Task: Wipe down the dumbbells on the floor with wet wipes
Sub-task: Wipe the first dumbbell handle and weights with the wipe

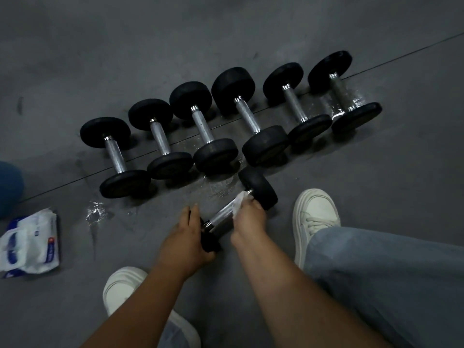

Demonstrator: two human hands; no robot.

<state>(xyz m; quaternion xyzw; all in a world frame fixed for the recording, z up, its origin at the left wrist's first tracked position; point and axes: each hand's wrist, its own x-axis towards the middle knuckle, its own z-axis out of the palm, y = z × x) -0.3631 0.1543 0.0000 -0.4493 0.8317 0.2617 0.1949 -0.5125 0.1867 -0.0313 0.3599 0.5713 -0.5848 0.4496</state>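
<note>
A small black dumbbell (pixel 258 188) with a chrome handle lies on the grey floor just in front of me, apart from the row. My left hand (pixel 187 241) grips its near black head, which is mostly hidden under my fingers. My right hand (pixel 248 218) holds a white wet wipe (pixel 239 202) wrapped around the handle near the far head. Behind it, several black dumbbells (pixel 203 126) with chrome handles lie side by side in a slanted row.
An opened white and blue wet wipe pack (pixel 30 242) lies on the floor at the left. Wet patches (pixel 96 213) shine on the floor near the row. My white shoes (pixel 315 214) and jeans leg frame the dumbbell. A blue object (pixel 8 187) sits at the left edge.
</note>
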